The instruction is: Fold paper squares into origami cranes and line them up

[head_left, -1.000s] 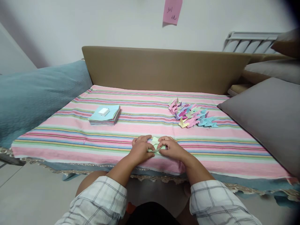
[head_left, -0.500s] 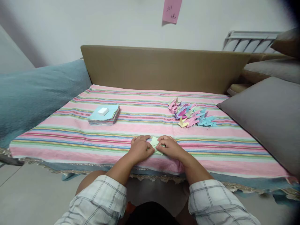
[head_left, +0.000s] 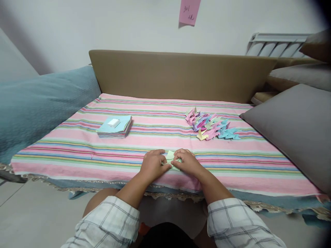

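Observation:
A small pale green sheet of origami paper [head_left: 170,155], partly folded, lies on the striped cloth close to the seat's front edge. My left hand [head_left: 154,164] pinches its left side, thumb and forefinger near the middle. From the other side my right hand [head_left: 188,162] grips it with thumb and bent fingers. Both hands' fingertips nearly meet over the paper and cover much of it. Beyond my right hand sits a cluster of folded paper cranes [head_left: 212,125] in pink, purple, green, blue and yellow.
A stack of coloured paper [head_left: 115,127] with a small white block [head_left: 113,122] on top stands to the left. Grey cushions [head_left: 292,131] border the right, a blue-covered armrest [head_left: 46,103] the left. A brown backrest [head_left: 178,75] rises behind the striped cloth [head_left: 155,106].
My left hand has turned slightly and its thumb has shifted along the green paper. The right hand stays almost in place.

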Motion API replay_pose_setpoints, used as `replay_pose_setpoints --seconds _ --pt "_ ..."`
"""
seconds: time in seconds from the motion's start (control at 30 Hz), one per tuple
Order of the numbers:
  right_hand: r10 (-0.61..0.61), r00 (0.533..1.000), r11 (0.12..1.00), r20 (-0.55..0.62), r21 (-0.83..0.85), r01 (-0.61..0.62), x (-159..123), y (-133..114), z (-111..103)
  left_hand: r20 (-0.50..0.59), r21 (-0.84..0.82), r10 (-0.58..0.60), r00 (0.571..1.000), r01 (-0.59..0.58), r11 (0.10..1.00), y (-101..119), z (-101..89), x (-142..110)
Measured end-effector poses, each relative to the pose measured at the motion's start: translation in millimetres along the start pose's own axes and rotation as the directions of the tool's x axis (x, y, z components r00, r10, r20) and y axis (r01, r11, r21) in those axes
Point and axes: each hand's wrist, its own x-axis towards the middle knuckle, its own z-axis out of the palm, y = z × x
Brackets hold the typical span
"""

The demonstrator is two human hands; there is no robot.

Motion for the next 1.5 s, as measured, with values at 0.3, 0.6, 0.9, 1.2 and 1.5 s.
replay_pose_setpoints --seconds 0.3,0.6,0.9,1.2,1.5 --pt "0.016 1.0 0.999 -0.005 0.048 -0.016 0.9 0.1 -0.2 0.003 -0.115 -0.113 0.994 0.113 0.987 -16.2 -7.6 -2.3" --pt "0.049 0.999 0.992 -0.023 0.12 -0.046 -1.4 -5.4 -2.8 0.11 0.0 -0.113 0.987 0.114 0.994 -7.3 -11.7 -1.8" --pt "0.095 0.994 0.995 -0.049 0.023 -0.094 1.3 -7.7 4.2 0.172 0.083 -0.158 0.972 0.145 0.986 -2.2 -12.4 -2.0" --pt "0.074 0.996 0.997 -0.045 0.003 -0.074 1.0 -6.1 4.3 0.162 0.108 -0.133 0.978 0.116 0.987 -7.1 -12.9 -4.0" --pt "0.078 0.997 0.997 -0.031 -0.003 -0.078 1.0 -6.7 3.1 0.187 0.135 -0.114 0.976 0.089 0.987 -13.7 -19.3 -7.4"
